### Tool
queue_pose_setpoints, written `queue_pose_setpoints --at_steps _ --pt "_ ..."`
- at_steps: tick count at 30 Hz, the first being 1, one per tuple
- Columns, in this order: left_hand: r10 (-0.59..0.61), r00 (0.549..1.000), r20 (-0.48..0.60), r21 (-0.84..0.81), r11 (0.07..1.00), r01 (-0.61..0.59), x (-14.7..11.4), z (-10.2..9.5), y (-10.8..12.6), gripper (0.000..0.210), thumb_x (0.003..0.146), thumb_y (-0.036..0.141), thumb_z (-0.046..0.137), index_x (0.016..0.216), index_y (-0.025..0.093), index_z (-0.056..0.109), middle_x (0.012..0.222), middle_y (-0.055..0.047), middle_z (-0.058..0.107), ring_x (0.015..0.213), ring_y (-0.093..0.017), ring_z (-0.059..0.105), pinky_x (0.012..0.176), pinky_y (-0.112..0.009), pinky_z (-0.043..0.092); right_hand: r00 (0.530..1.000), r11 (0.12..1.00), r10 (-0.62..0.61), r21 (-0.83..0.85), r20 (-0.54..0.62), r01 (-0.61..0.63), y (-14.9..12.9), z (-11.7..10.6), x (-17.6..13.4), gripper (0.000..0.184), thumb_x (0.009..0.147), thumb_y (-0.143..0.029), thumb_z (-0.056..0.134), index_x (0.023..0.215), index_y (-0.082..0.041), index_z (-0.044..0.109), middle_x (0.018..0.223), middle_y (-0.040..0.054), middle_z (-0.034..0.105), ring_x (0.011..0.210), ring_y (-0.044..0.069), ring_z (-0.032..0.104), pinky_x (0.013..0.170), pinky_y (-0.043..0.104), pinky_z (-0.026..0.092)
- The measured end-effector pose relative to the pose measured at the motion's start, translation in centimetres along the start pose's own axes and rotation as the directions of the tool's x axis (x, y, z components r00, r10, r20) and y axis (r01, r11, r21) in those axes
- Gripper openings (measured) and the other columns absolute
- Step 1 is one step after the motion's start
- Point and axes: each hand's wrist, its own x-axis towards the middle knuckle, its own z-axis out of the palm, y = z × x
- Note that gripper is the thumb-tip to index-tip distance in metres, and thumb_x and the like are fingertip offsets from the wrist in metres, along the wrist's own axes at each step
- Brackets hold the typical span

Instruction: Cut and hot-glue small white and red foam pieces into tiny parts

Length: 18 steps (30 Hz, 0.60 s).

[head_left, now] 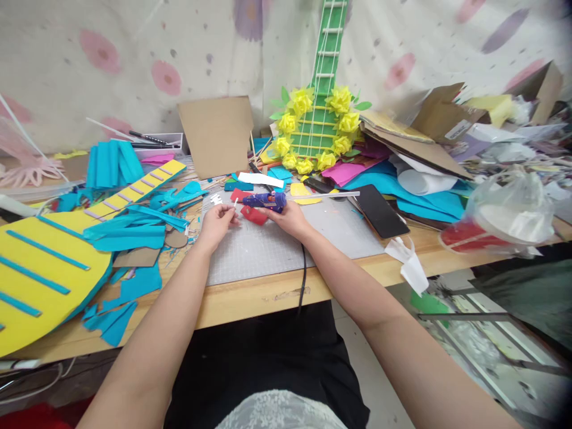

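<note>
Seen from my head camera, my left hand (215,226) is drawn narrow, thumb and finger pinching a small white stick (236,202) above the gray cutting mat (254,259). Just to its right, my right hand (290,219) is closed around a blue glue gun (264,202), a clear glue stick (328,195) jutting from its rear, well past my knuckles. A red piece (254,215) sits between my two hands, at the right fingertips; whether they grip it, I cannot tell. Small white bits (215,199) lie just beyond my left hand, and a black cord (304,277) runs down near my right wrist. Left of my left hand spread blue scraps (134,229) and a striped yellow guitar shape (44,253); right of my right hand lies a black phone (382,210). Beyond both hands, a green guitar shape (328,65) stands ringed with yellow flowers (301,101).
</note>
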Motion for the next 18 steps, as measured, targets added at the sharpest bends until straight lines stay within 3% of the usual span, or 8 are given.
queue_pose_setpoints --at_steps 18 --pt "-0.013 1.0 0.014 0.03 0.999 0.012 -0.27 0.08 0.33 0.002 0.075 0.013 0.055 0.075 0.012 0.056 0.057 0.002 0.059 0.046 -0.008 0.057 0.051 -0.021 0.049 0.997 0.998 0.001 0.059 -0.071 0.003 0.5 0.11 0.3 0.039 0.072 -0.048 0.065 0.095 -0.017 0.07 0.091 0.0058 0.072 0.088 0.021 0.066 0.081 0.033 0.05"
